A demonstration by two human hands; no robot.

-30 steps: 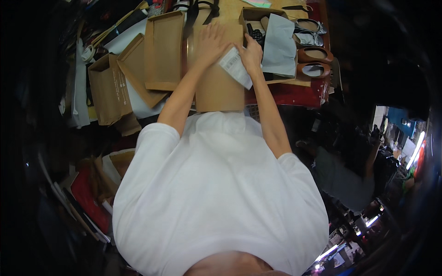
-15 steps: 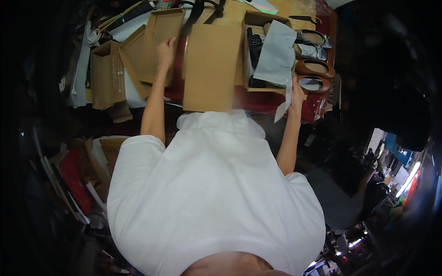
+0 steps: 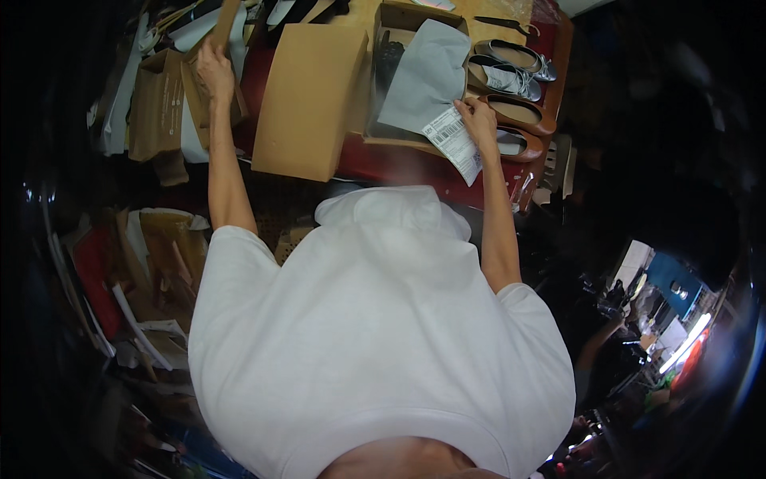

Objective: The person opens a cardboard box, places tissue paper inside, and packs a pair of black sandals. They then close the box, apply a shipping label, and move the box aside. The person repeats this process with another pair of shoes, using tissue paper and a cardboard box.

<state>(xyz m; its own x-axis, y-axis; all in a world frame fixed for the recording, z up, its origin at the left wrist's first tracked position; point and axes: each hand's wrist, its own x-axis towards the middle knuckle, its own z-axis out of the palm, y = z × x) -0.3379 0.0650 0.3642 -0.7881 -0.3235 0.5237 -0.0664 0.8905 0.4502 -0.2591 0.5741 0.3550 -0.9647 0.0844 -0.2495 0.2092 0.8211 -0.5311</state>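
My left hand (image 3: 215,73) is closed round the edge of a brown cardboard box lid (image 3: 227,25), tipped up so that its narrow side shows. With closed fingers my right hand (image 3: 480,126) holds a white printed label sheet (image 3: 453,145) by its upper part. Just left of that hand, grey tissue paper (image 3: 427,76) lies across an open shoe box (image 3: 408,16), partly covering dark footwear (image 3: 388,60). A plain brown cardboard box (image 3: 307,100) stands between my hands.
Two pairs of flat shoes, silver (image 3: 511,54) and brown (image 3: 523,116), line the table's right side. Dark scissors or a similar tool (image 3: 501,22) lie behind them. Another open cardboard box (image 3: 155,112) is at the left. The red table edge (image 3: 379,164) runs along the front.
My left hand has carried the lid left and turned it edge-on. The label sheet in my right hand has swung round so its printed side shows. The whole view has shifted somewhat.
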